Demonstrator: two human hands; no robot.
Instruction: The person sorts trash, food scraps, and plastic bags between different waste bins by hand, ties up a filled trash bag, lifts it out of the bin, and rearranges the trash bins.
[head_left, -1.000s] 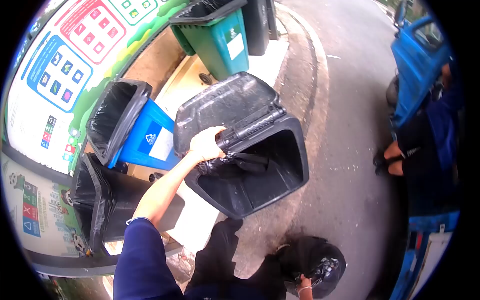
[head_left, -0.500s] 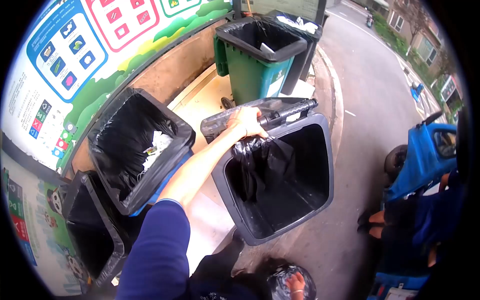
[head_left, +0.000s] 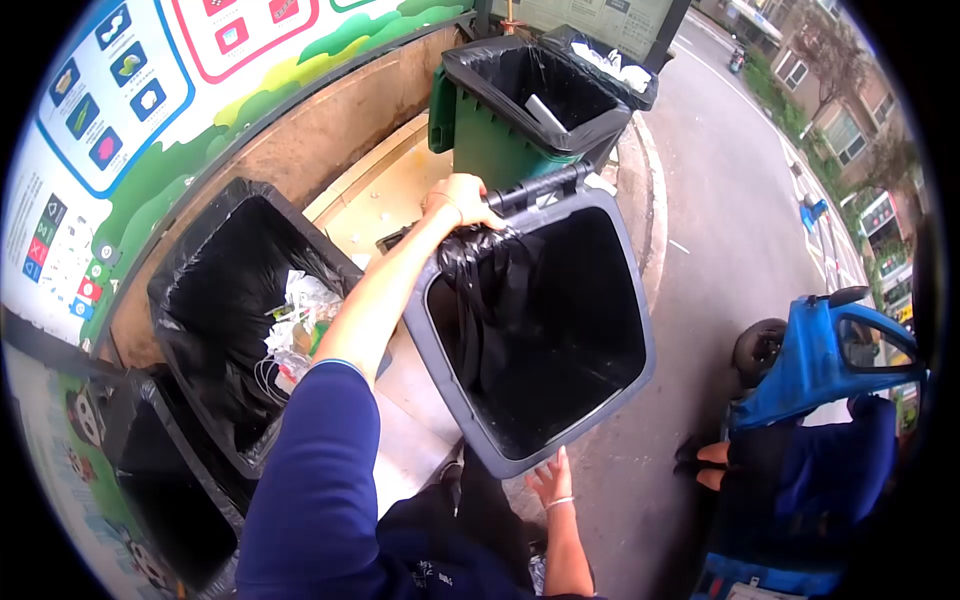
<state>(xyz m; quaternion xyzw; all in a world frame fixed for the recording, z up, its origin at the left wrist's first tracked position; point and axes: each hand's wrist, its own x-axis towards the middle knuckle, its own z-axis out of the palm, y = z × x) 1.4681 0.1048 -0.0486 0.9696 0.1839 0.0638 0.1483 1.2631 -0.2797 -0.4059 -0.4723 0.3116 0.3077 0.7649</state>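
A dark grey wheelie bin (head_left: pixel 636 300) stands tilted before me, its mouth towards me. My left hand (head_left: pixel 462 203) is closed at its back left rim, gripping a black bin bag (head_left: pixel 480 262) that hangs down inside. How far the bag reaches is hard to make out in the dark interior. Below the front rim, my right hand (head_left: pixel 550 480) has its fingers spread and holds nothing. Its fingertips are close to the rim; whether they touch it I cannot tell.
To the left, a black-lined bin (head_left: pixel 215 290) holds mixed rubbish (head_left: pixel 300 320), with another lined bin (head_left: pixel 165 490) beside it. Behind stands a green bin (head_left: pixel 500 130). A person in dark blue (head_left: pixel 830 460) is by a blue vehicle (head_left: pixel 800 360) on the road.
My right hand has risen from a plastic bag at the bottom to the bin's front rim. The bin and my left hand have shifted slightly left in view.
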